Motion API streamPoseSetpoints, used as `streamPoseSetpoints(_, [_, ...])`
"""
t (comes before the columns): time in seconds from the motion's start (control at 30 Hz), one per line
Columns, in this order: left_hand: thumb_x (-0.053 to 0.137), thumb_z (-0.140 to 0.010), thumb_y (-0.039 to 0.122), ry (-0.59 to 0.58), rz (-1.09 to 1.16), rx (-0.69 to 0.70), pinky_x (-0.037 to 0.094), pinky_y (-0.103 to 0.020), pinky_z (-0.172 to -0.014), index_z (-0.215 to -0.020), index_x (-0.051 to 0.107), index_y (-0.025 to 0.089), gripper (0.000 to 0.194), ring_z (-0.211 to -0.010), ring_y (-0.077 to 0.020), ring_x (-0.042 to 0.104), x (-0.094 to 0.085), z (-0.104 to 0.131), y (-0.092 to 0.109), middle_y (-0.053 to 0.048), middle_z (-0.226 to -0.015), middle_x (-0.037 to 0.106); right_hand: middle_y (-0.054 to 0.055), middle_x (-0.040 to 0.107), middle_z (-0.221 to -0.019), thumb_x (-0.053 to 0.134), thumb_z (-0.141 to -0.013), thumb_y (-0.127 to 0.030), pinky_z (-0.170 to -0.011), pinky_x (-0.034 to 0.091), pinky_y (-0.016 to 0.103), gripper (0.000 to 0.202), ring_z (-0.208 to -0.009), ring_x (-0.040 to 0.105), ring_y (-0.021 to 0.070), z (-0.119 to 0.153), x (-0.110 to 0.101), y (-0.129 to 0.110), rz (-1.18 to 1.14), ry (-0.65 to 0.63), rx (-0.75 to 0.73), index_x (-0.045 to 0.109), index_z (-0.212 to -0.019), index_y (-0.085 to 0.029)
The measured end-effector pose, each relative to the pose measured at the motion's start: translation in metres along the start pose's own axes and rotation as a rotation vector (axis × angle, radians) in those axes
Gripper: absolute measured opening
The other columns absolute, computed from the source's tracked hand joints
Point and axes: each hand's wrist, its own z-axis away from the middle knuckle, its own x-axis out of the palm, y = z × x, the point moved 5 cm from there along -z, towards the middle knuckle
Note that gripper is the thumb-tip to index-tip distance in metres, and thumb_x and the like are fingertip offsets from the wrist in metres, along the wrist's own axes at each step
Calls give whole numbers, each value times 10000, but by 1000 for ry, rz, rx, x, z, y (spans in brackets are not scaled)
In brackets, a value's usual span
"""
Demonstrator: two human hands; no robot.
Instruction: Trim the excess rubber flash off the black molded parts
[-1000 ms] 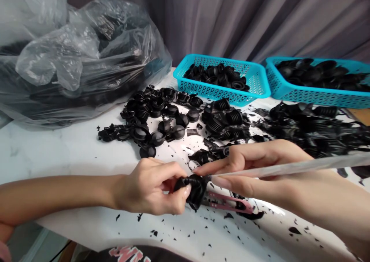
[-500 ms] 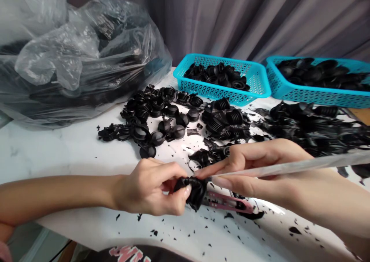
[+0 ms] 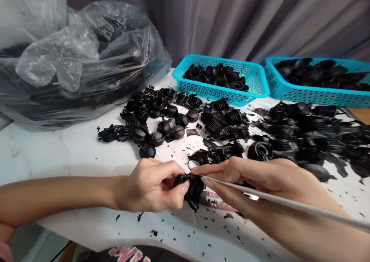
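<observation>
At the bottom edge shows a dark cloth with pink-and-white lettering [image 3: 130, 254]. Just beyond it, small black scraps [image 3: 155, 233] are scattered over the white surface [image 3: 72, 150].

The left hand [image 3: 153, 186] reaches in from the left, its thumb and forefinger pressed together in a pinch on a crumpled black piece [image 3: 194, 188], which is held up in the middle of the near part of the surface. The right hand [image 3: 277, 177] comes in from the right, thumb and fingers nearly closed at the other side of that piece, with the end of a long, thin, pale strip [image 3: 289, 203] between them. The strip runs back over the hand toward the right edge. Whether the right fingertips also grip the black piece, I cannot tell. Beneath, partly covered by the piece and the right hand, lies a pink-handled tool [image 3: 216, 202].

Farther off, ribbed black parts lie in a loose cluster [image 3: 141, 132] on the left, a smaller group [image 3: 215, 125] in the centre and a denser heap [image 3: 312, 123] on the right.

Behind these stand two blue perforated baskets [image 3: 214, 95], side by side, each holding black parts. To their left slumps a large clear plastic bag [image 3: 95, 92] with dark contents. A grey curtain [image 3: 216, 19] hangs at the back.
</observation>
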Motion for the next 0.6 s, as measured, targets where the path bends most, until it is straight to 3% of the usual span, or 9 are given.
streamPoseSetpoints(0.1, [513,-783,115,-24,46,-27,288,-142,-324,-682,563,132,114,-354,-35,315,-1,-2,-1,89,-433,385,-14,758,-769,558,-832,-274,-412,450,182,226,-457,608,99,1,0,0,1,39,-7,644,-627,-234])
streamPoseSetpoints(0.2, [508,-787,109,-58,164,-106,235,-158,-310,-661,542,144,134,-362,-36,266,-1,-5,-3,96,-440,333,0,759,-826,607,-803,-296,-472,491,182,269,-580,669,128,-3,-4,3,-124,67,75,574,-547,-217])
streamPoseSetpoints(0.4, [512,-780,96,-132,363,-278,213,-159,-322,-611,492,149,178,-371,-31,267,2,-5,-8,99,-446,291,33,757,-809,685,-754,-335,-405,479,186,349,-650,699,184,-11,-2,10,-380,-67,252,480,-507,-199])
streamPoseSetpoints(0.6, [512,-774,103,-169,399,-329,189,-170,-332,-584,448,153,207,-377,-28,246,5,-4,-9,100,-449,269,33,740,-724,706,-723,-348,-392,437,199,352,-725,700,221,-11,-2,13,-357,-92,349,482,-494,-204])
